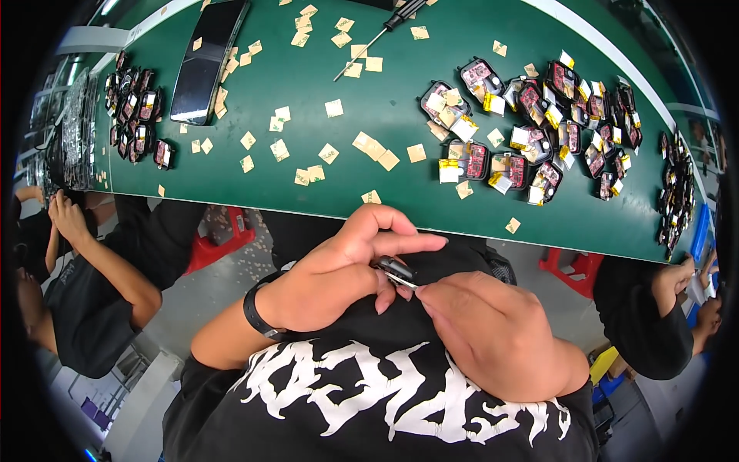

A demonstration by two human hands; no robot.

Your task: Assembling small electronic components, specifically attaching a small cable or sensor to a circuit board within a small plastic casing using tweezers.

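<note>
In front of my chest, just off the table's near edge, my left hand [327, 281] grips a small black device housing [396, 268] between thumb and fingers, with its index finger stretched out to the right. My right hand [493, 316] is closed in a pinch at the housing's lower right side. A thin pale strip [402, 282] runs from the housing to those fingertips; its kind is too small to tell. The housing's inside is hidden from me.
Open black housings [509, 171] with red circuit boards and silver battery cells cover the table's [254, 185] right side; more housings [137, 115] lie left. Beige adhesive squares [333, 108] are scattered between. A smartphone [208, 65] and a screwdriver [391, 23] lie farther back. People sit on both sides.
</note>
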